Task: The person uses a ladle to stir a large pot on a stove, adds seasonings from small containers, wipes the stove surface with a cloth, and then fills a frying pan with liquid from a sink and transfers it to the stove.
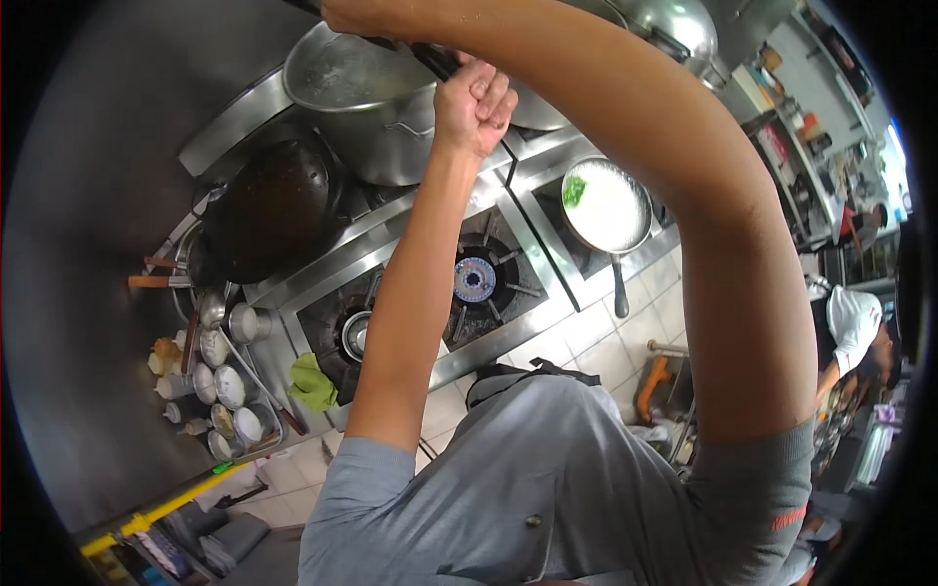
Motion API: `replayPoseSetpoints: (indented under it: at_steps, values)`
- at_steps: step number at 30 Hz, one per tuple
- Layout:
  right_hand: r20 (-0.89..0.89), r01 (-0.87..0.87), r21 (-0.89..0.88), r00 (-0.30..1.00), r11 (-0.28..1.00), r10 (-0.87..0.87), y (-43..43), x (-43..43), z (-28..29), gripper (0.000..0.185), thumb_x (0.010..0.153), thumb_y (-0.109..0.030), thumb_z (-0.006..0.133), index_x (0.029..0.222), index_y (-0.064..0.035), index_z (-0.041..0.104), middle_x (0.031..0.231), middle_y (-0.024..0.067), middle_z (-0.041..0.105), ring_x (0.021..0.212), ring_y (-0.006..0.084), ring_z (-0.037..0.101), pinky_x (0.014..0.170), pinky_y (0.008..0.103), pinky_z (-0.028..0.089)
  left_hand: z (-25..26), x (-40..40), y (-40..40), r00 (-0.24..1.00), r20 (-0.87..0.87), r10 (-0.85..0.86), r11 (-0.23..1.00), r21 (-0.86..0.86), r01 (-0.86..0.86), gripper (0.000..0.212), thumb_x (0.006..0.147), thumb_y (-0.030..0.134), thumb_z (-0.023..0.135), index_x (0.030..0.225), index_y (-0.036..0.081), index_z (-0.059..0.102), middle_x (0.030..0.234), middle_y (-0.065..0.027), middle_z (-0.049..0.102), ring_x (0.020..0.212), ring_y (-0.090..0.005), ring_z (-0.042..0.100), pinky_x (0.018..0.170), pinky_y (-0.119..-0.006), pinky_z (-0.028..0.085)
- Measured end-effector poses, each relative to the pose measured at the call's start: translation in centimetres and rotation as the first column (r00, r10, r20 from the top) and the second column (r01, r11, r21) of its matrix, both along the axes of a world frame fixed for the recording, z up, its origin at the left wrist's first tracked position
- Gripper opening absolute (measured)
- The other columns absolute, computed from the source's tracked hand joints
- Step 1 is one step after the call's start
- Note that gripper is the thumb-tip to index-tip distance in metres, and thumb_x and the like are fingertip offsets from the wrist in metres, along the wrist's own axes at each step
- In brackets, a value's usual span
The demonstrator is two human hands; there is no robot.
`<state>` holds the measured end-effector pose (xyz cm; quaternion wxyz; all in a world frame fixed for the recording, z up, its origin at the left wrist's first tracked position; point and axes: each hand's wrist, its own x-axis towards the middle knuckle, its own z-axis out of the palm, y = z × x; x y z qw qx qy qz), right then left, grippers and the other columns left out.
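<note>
My left hand (478, 102) is closed around a dark handle (434, 61) above the rim of a large steel stockpot (381, 135). Cloudy liquid shows inside that pot. Across the top reaches my right arm, and my right hand (359, 16) is partly cut off by the picture's edge. A dark piece (302, 6) juts out beside it; the fingers are hidden. Below my left hand lies a gas burner (475, 279) with a bluish ring at its centre. To the right, a frying pan (619, 289) holds white, foamy liquid (608, 212) and some green leaves (574, 192).
A blackened wok (275, 212) leans at the back left. Lidded containers and squeeze bottles crowd a metal tray (272, 439), near a green cloth (313, 382). A second burner (356, 335) sits beside my left forearm. Another person (854, 329) stands at far right.
</note>
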<state>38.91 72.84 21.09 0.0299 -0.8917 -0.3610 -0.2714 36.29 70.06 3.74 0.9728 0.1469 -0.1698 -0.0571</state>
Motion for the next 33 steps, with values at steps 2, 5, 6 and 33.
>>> replayPoseSetpoints:
  at_steps: [2,5,6,33]
  values:
    - [-0.024,0.005,0.127,1.000,0.992,-0.002,-2.4,0.9,0.1,0.036,0.087,-0.017,0.053,0.108,0.0114,0.057,0.106,0.0277,0.067,0.097,0.0338,0.070,0.079,0.0393,0.056,0.1,0.2,-1.5,0.998,-0.040,-0.039,0.998,0.044,0.041,0.027,0.089,0.003,0.061,0.078,0.023,0.049,0.053,0.0056,0.036,0.037,-0.0082,0.028,0.034,-0.026,0.023]
    - [-0.223,0.175,0.411,0.971,0.894,-0.088,-8.4,3.8,0.6,0.037,0.086,-0.017,0.051,0.107,0.0124,0.057,0.105,0.0302,0.066,0.097,0.0365,0.069,0.080,0.0404,0.056,0.9,0.2,-3.6,0.995,-0.060,-0.078,0.988,0.132,0.086,0.028,0.085,-0.003,0.062,0.081,0.021,0.048,0.053,0.0035,0.038,0.037,-0.0093,0.030,0.034,-0.027,0.025]
    - [-0.100,0.187,0.381,0.982,0.906,-0.161,-11.6,6.2,0.2,0.038,0.084,-0.019,0.052,0.101,0.0143,0.058,0.097,0.0320,0.066,0.089,0.0403,0.069,0.076,0.0429,0.056,1.3,0.0,-5.2,0.993,-0.090,-0.078,0.967,0.236,0.097,0.027,0.085,-0.003,0.062,0.083,0.019,0.047,0.053,0.0027,0.038,0.036,-0.0097,0.031,0.034,-0.027,0.025]
    - [-0.747,0.451,0.251,0.653,-0.856,0.125,-81.2,-63.2,-36.1,0.046,0.094,-0.028,0.052,0.120,0.0101,0.051,0.110,0.0269,0.065,0.080,0.0328,0.069,0.060,0.0363,0.058,-17.6,-39.4,-65.6,0.448,-0.107,-0.888,-0.224,0.950,-0.216,0.032,0.081,0.029,0.073,0.084,0.001,0.057,0.062,-0.0085,0.055,0.058,-0.0234,0.055,0.057,-0.038,0.045]
